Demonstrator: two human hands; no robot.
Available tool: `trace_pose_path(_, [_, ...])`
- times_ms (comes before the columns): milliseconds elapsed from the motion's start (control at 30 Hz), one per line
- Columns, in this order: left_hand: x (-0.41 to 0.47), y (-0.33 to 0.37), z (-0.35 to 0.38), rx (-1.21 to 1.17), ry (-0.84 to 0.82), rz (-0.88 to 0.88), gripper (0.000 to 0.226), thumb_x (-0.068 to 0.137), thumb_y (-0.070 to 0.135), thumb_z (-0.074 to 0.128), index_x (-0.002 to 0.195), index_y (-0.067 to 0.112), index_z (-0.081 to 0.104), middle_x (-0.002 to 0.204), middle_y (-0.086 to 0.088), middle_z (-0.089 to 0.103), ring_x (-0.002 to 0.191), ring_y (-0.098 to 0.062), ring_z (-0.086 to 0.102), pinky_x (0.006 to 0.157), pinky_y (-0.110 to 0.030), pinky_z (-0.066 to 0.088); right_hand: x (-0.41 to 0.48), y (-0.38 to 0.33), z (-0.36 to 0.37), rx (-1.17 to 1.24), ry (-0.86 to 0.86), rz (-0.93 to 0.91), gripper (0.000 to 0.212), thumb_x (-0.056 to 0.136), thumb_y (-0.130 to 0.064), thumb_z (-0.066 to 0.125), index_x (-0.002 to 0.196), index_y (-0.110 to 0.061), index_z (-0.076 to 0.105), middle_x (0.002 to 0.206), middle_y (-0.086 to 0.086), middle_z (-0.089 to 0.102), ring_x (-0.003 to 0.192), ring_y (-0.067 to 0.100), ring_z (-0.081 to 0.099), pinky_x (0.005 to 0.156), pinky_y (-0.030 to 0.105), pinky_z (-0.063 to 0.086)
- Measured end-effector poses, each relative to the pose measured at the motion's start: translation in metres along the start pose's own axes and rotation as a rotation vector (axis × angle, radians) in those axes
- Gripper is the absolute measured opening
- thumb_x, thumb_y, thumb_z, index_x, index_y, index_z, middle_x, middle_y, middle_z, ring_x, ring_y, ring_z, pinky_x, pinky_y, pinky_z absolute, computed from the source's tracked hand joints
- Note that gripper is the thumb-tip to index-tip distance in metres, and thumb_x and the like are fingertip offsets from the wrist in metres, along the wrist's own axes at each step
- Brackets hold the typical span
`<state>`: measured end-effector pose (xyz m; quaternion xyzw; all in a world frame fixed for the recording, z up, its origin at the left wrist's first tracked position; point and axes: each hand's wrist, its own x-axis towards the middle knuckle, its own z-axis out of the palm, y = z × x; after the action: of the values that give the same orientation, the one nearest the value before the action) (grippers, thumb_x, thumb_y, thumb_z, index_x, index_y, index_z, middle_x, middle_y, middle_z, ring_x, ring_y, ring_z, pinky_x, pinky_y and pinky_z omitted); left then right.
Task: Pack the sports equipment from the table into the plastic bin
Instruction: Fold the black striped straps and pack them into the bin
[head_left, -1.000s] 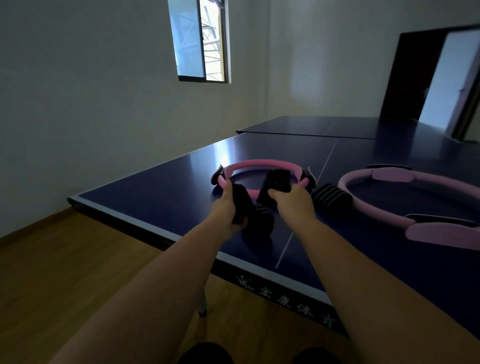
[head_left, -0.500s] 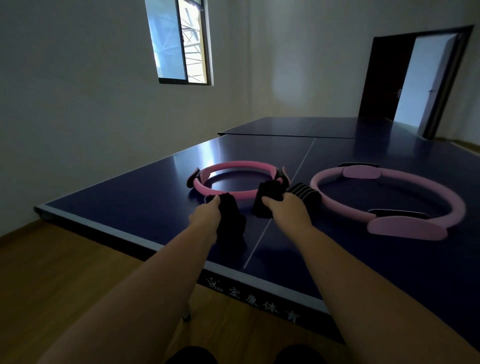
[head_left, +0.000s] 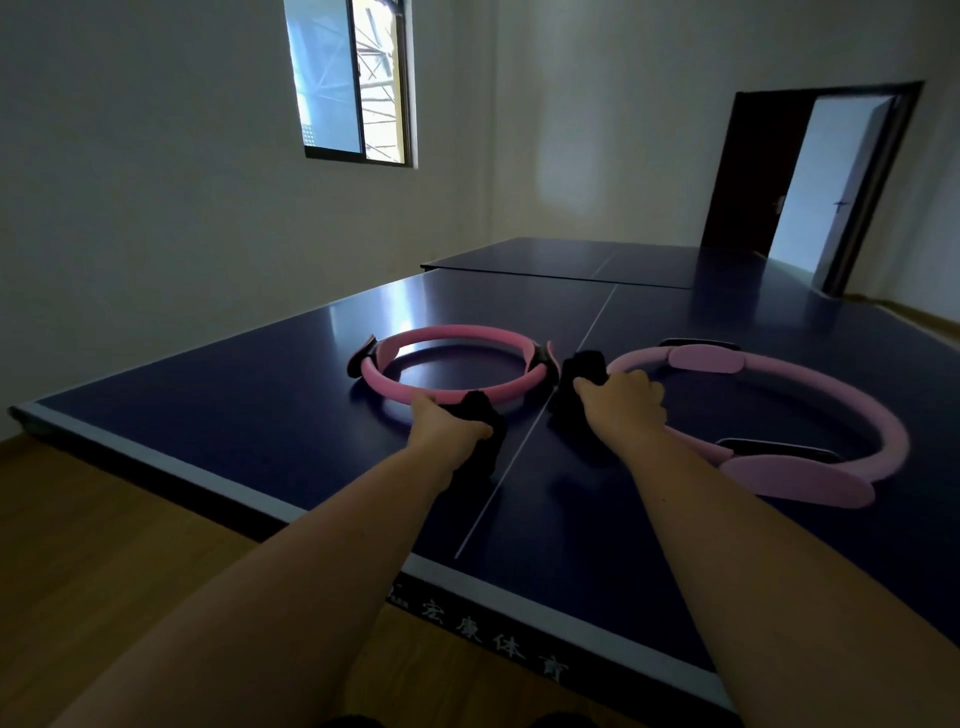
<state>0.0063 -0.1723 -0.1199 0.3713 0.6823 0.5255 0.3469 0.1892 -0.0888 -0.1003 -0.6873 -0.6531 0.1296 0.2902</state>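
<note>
Both my hands are closed on gear at the near edge of the blue worktop (head_left: 234, 405). My left hand (head_left: 449, 423) curls round a black ribbed piece (head_left: 480, 441) at 11 o'clock, and my right hand (head_left: 621, 402) grips a second black piece (head_left: 582, 366) at 1 o'clock.

This looks like the pick-up step: both pieces are gripped and none is packed. The plastic bin is out of view, so the next move means lifting both pieces clear and turning to find it.

The count is two rings and two black pieces. The deep-pink ring (head_left: 452, 332) lies flat at 11 o'clock, just beyond my left hand. The larger pale-pink ring (head_left: 883, 431) lies at 2 o'clock, touching my right hand. The dim light may hide more black pieces.
</note>
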Motion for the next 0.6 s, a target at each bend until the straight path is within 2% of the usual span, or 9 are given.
trace_pose_path(67, [0.008,0.000,0.005,-0.061,0.013,0.001,0.046,0.083,0.003,0.073,0.115,0.005,0.041,0.089,-0.011,0.056,0.063,-0.017,0.057,0.034,-0.020,0.045,0.005,0.000,0.003,-0.038,-0.032,-0.018,0.065,0.096,-0.049,0.044,0.141,-0.002,0.043,0.144,0.018,0.041,0.130,0.037,0.036,0.104,0.049,0.035])
trace_pose_path(133, [0.013,0.002,0.008,-0.090,0.041,0.002,0.037,0.081,0.001,0.075,0.111,-0.001,0.054,0.092,-0.014,0.064,0.064,-0.018,0.061,0.035,-0.017,0.044,0.011,0.001,0.008,-0.077,-0.080,-0.016,0.064,0.095,-0.048,0.044,0.142,-0.005,0.042,0.144,0.017,0.041,0.131,0.037,0.035,0.104,0.049,0.035])
trace_pose_path(200, [0.019,0.001,0.011,-0.106,0.036,0.006,0.030,0.080,0.001,0.075,0.106,-0.001,0.060,0.084,-0.010,0.064,0.065,-0.017,0.062,0.036,-0.016,0.044,0.017,0.003,0.013,-0.132,-0.123,-0.008,0.061,0.094,-0.047,0.045,0.142,-0.008,0.041,0.144,0.017,0.041,0.131,0.036,0.036,0.106,0.050,0.034])
trace_pose_path(367, [0.025,-0.001,0.012,-0.017,-0.057,0.054,0.012,0.081,0.002,0.073,0.088,0.007,0.064,0.077,-0.007,0.066,0.064,-0.019,0.064,0.045,-0.020,0.049,0.029,0.002,0.027,-0.228,-0.151,0.015,0.060,0.089,-0.049,0.050,0.138,-0.015,0.045,0.141,0.016,0.045,0.130,0.036,0.038,0.105,0.050,0.031])
trace_pose_path(433, [0.025,0.002,0.013,0.099,-0.112,0.126,0.016,0.079,0.002,0.073,0.077,0.015,0.063,0.070,-0.003,0.065,0.065,-0.019,0.064,0.056,-0.025,0.055,0.030,-0.001,0.030,-0.295,-0.108,-0.016,0.059,0.086,-0.053,0.054,0.133,-0.017,0.050,0.139,0.014,0.045,0.126,0.035,0.040,0.103,0.049,0.031])
trace_pose_path(500, [0.020,0.008,0.016,0.197,-0.249,0.171,0.016,0.078,0.008,0.074,0.086,0.019,0.065,0.078,0.000,0.068,0.080,-0.019,0.066,0.078,-0.031,0.058,0.028,-0.005,0.032,-0.281,-0.091,-0.060,0.053,0.085,-0.049,0.056,0.127,-0.016,0.055,0.135,0.014,0.044,0.121,0.035,0.043,0.101,0.047,0.036])
trace_pose_path(533, [0.016,0.011,0.019,0.239,-0.289,0.181,0.019,0.081,0.011,0.073,0.096,0.016,0.064,0.088,0.002,0.067,0.090,-0.019,0.066,0.083,-0.028,0.056,0.028,-0.006,0.034,-0.242,-0.108,-0.086,0.049,0.085,-0.045,0.057,0.123,-0.015,0.057,0.132,0.014,0.045,0.118,0.035,0.044,0.100,0.045,0.038])
trace_pose_path(600, [0.011,0.015,0.025,0.328,-0.351,0.189,0.026,0.090,0.017,0.066,0.112,0.011,0.055,0.104,0.003,0.059,0.106,-0.020,0.060,0.084,-0.021,0.050,0.028,-0.005,0.038,-0.164,-0.135,-0.137,0.043,0.082,-0.040,0.057,0.117,-0.014,0.057,0.123,0.013,0.053,0.114,0.035,0.045,0.093,0.042,0.040])
